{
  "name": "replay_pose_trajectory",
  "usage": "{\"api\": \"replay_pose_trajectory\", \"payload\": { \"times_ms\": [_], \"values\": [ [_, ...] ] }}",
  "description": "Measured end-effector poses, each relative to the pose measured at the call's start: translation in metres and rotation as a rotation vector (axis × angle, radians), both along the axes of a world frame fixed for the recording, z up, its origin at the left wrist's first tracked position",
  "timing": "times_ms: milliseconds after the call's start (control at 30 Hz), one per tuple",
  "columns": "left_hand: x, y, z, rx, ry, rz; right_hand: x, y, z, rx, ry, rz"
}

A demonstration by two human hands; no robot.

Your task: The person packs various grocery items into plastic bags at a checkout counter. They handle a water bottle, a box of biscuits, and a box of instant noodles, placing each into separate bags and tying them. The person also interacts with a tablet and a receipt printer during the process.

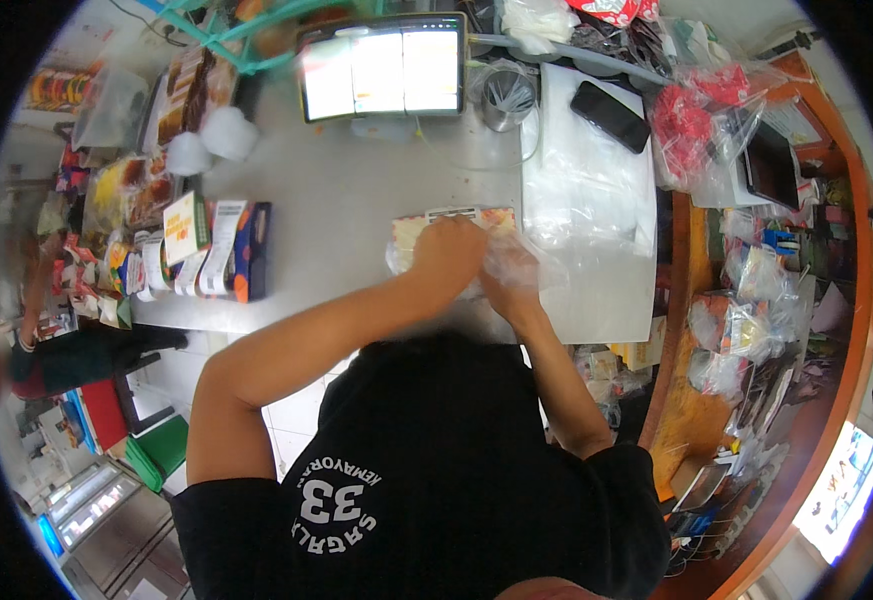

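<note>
A flat package point(408, 229) with a red and yellow patterned edge lies on the metal table, close in front of my body. A white label with dark print shows along its far edge. Clear plastic bag film point(515, 255) surrounds the near side and right end of the package. My left hand point(447, 251) is over the package, its fingers curled together at the bag. At the right end, my right hand point(513, 289) grips the gathered plastic, its fingers partly hidden by the film. The two hands are nearly touching.
Behind stand a lit tablet point(382, 71) and a metal cup point(509, 97) of thin sticks. Clear plastic bags point(586, 180) with a phone point(610, 116) lie right. Labelled boxes point(245, 251) stand left. A wooden shelf point(680, 420) curves along the right. Another person point(68, 360) is far left.
</note>
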State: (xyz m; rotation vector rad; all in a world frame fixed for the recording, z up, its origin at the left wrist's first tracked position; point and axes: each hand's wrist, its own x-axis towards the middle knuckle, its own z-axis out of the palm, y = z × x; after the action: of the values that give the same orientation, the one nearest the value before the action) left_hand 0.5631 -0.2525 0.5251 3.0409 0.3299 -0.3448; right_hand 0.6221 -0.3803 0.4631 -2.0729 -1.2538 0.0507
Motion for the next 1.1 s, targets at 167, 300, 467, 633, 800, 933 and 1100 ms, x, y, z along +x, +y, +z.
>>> {"api": "replay_pose_trajectory", "payload": {
  "times_ms": [167,300,467,633,800,933,1100],
  "values": [
    [0.020,0.040,-0.002,-0.390,0.156,0.081,-0.001,-0.006,0.011,0.068,0.494,-0.137],
    [0.010,0.054,-0.021,-1.017,0.266,0.712,-0.006,-0.002,0.023,0.109,0.217,0.040],
    [-0.011,0.047,-0.049,-1.212,0.167,0.826,-0.007,0.009,0.026,0.119,0.023,0.210],
    [-0.050,0.018,-0.068,-0.557,-0.608,0.071,0.012,0.004,0.010,0.167,0.712,0.174],
    [-0.070,-0.003,-0.083,-1.009,-0.772,0.251,0.018,0.006,-0.004,0.087,0.937,0.122],
    [-0.072,0.008,-0.097,-1.318,-0.808,0.180,0.014,0.007,0.006,0.156,1.011,0.016],
    [-0.077,0.019,-0.097,-1.648,-0.530,0.405,0.010,0.008,0.025,0.063,0.593,0.109]
  ]
}}
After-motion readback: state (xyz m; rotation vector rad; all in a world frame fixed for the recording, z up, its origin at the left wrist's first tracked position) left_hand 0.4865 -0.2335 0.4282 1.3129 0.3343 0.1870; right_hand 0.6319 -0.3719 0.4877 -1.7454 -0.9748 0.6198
